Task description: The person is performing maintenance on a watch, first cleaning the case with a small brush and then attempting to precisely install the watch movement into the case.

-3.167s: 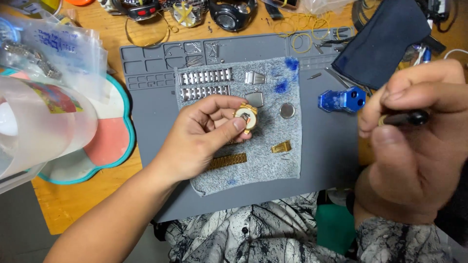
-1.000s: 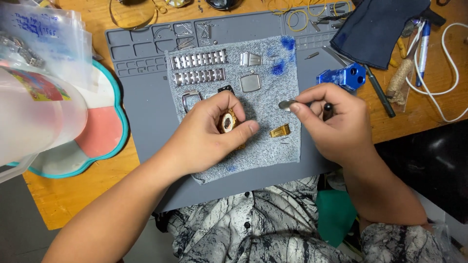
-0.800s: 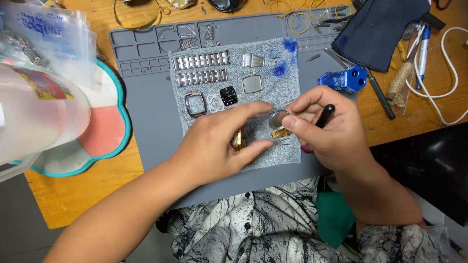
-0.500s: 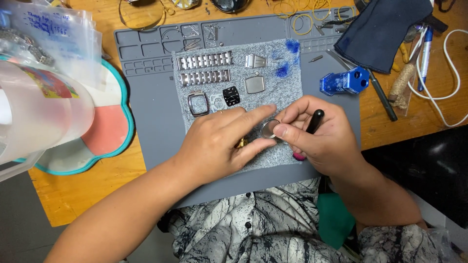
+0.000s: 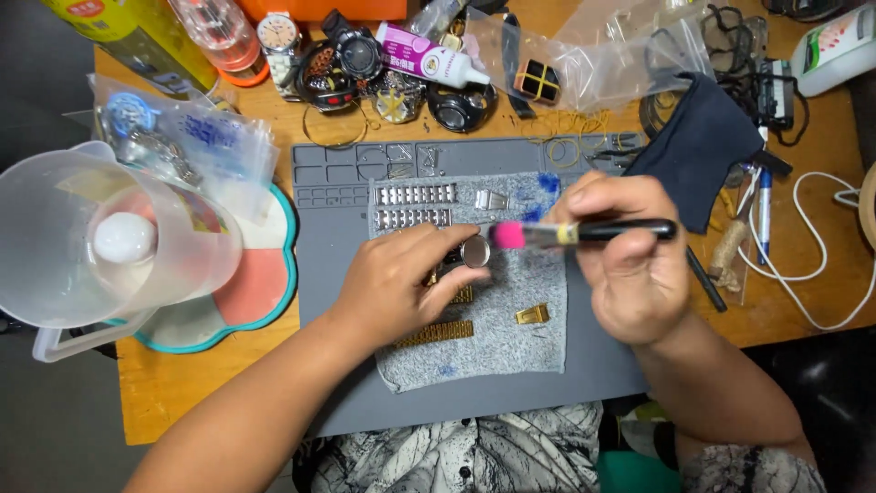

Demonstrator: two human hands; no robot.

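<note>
My left hand [image 5: 401, 285] rests on a grey cloth [image 5: 511, 351] and pinches a small round watch case [image 5: 474, 252] between thumb and fingers. My right hand [image 5: 630, 265] grips a black pen-like tool [image 5: 593, 232] held level, its pink tip [image 5: 505, 236] just above and right of the watch case. A gold bracelet piece [image 5: 436, 333] lies under my left hand, and a small gold clasp [image 5: 532, 315] sits on the cloth below the tool. Two silver bracelet strips [image 5: 415, 205] lie at the cloth's top left.
The cloth lies on a grey work mat [image 5: 333, 274]. A clear plastic jug [image 5: 100, 246] and a flower-shaped tray [image 5: 255, 292] stand left. Watches [image 5: 351, 59], plastic bags [image 5: 201, 146], a dark cloth [image 5: 698, 151], a blue pen [image 5: 764, 215] and a white cable [image 5: 821, 265] crowd the back and right.
The view has shifted. My right hand has lifted away from my left and turned the black tool level, pink tip pointing at the watch case. My left hand still pinches the case.
</note>
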